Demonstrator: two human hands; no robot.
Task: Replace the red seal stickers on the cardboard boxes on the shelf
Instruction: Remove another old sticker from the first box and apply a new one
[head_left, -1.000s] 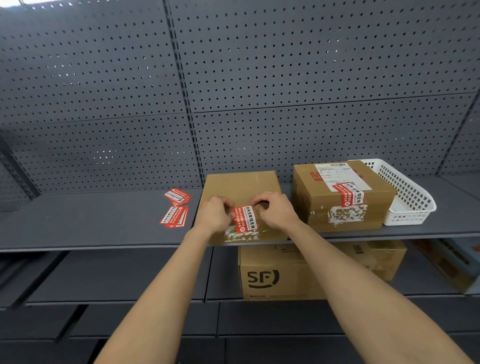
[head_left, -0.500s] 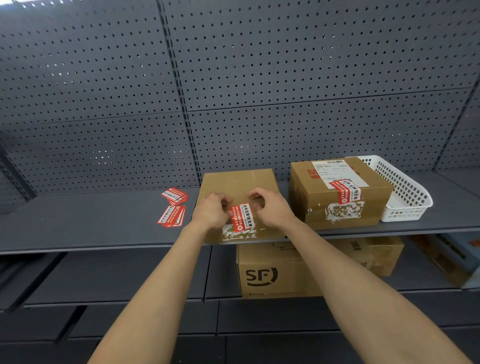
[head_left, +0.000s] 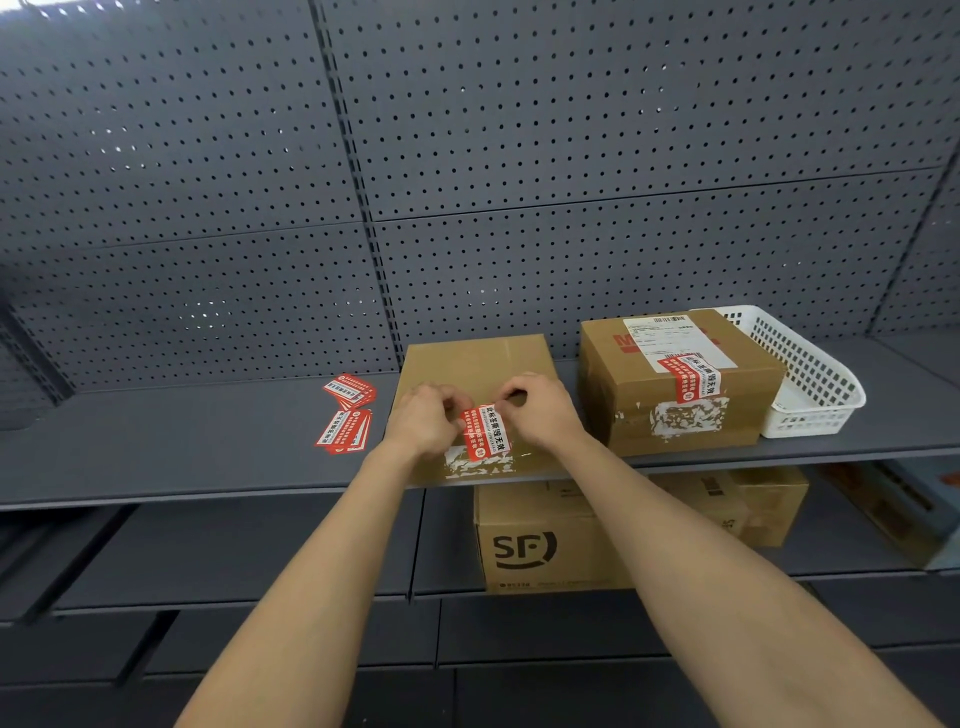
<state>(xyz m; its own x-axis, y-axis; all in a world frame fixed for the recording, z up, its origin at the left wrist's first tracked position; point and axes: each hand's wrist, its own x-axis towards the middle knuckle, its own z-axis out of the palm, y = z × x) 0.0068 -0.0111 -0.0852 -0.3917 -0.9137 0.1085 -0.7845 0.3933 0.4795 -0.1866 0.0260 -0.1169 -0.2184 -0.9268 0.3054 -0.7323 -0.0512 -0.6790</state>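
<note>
A flat cardboard box (head_left: 475, 364) lies at the front of the grey shelf (head_left: 156, 447). A red seal sticker (head_left: 485, 431) sits across its top front edge, above torn white residue. My left hand (head_left: 426, 421) rests on the box at the sticker's left side with fingers curled. My right hand (head_left: 540, 410) pinches the sticker's upper right corner. A taller second box (head_left: 675, 384) to the right carries its own red seal sticker (head_left: 688, 376) and a white shipping label.
Loose red stickers (head_left: 348, 415) lie in two small piles left of the flat box. A white plastic basket (head_left: 815, 374) stands at the right. An SF-printed carton (head_left: 540, 540) sits on the lower shelf. Pegboard backs the shelving.
Both hands stay at the sticker on the flat box with only slight finger shifts. The camera view has drifted a little.
</note>
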